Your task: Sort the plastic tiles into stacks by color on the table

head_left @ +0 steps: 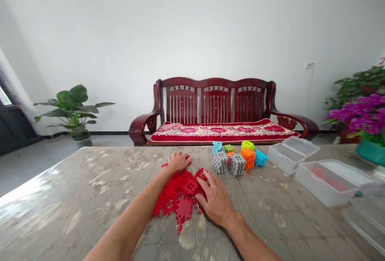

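Observation:
A loose heap of flat red interlocking pieces (183, 190) lies on the patterned table (105, 188). At the far edge of the heap, my left hand (178, 162) rests palm down over some pieces, its fingers bent and partly spread. My right hand (215, 198) lies along the heap's right side, fingers apart, with the fingertips on red pieces. Neither hand lifts a piece; what lies beneath the palms is hidden. Behind my right hand are two grey cube stacks (237, 165), an orange block (248, 158), and blue pieces (261, 158).
Open clear plastic boxes stand on the right, one (285, 155) farther back and one (327, 182) nearer with red pieces inside. Purple flowers in a teal pot (371, 152) stand at the far right. Beyond the table is a wooden bench (215, 100).

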`<action>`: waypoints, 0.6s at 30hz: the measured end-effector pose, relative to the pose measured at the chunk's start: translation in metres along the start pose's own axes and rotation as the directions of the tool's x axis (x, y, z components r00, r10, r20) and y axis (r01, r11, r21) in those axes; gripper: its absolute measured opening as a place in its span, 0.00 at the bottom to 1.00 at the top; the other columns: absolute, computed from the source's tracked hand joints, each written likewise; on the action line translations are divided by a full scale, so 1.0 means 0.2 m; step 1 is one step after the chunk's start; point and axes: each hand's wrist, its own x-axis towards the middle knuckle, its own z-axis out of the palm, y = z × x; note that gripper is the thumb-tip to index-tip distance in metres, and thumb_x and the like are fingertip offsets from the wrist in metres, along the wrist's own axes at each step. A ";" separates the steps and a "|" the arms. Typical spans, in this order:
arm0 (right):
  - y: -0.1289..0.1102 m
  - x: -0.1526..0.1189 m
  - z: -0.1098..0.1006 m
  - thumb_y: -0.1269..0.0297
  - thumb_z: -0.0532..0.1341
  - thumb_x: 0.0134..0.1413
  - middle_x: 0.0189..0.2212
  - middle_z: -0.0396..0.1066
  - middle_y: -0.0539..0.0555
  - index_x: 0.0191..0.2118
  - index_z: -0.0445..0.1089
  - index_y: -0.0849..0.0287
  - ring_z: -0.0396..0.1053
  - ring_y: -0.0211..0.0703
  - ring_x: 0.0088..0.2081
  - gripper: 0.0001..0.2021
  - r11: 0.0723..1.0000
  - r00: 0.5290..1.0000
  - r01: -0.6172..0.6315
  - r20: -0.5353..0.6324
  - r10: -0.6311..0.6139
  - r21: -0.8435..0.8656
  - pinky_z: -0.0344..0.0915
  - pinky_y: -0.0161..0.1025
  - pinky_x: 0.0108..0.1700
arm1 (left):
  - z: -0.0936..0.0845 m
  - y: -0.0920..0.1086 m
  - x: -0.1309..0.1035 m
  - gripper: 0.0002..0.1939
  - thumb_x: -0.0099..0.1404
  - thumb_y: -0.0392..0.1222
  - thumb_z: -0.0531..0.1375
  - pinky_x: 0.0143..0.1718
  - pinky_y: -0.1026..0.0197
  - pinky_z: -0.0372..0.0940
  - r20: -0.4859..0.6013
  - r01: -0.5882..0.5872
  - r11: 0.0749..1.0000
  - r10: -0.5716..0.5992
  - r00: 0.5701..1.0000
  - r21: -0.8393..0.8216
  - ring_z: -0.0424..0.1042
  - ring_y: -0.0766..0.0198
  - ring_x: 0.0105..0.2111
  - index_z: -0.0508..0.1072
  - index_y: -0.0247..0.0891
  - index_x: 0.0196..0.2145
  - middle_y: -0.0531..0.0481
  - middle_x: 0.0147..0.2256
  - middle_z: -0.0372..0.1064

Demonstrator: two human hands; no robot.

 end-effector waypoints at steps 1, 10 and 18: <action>0.00 0.00 0.01 0.53 0.58 0.63 0.65 0.58 0.58 0.63 0.64 0.51 0.55 0.55 0.65 0.24 1.000 1.000 -0.012 0.021 0.012 -0.010 0.51 0.53 0.66 | 0.00 -0.01 0.00 0.16 0.69 0.47 0.50 0.56 0.44 0.59 0.009 -0.023 0.999 0.023 1.000 -0.024 0.66 0.50 0.54 0.75 0.46 0.47 0.44 0.51 0.73; 0.03 0.03 0.05 0.60 0.52 0.66 0.58 0.67 0.58 0.60 0.67 0.56 0.64 0.49 0.58 0.20 0.998 0.998 -0.058 -0.014 0.058 -0.021 0.59 0.48 0.62 | -0.04 -0.02 -0.15 0.30 0.72 0.50 0.37 0.53 0.61 0.64 -0.100 -0.149 0.949 0.126 0.987 -0.276 0.72 0.61 0.48 0.76 0.38 0.47 0.47 0.47 0.76; 0.04 0.03 0.08 0.56 0.54 0.66 0.63 0.61 0.63 0.63 0.63 0.60 0.59 0.54 0.63 0.24 0.986 0.994 -0.107 -0.035 0.103 -0.127 0.56 0.49 0.64 | 0.00 -0.31 -0.39 0.25 0.72 0.50 0.43 0.66 0.42 0.48 -0.095 0.059 0.974 -0.081 0.992 -0.217 0.55 0.53 0.65 0.66 0.45 0.61 0.45 0.64 0.62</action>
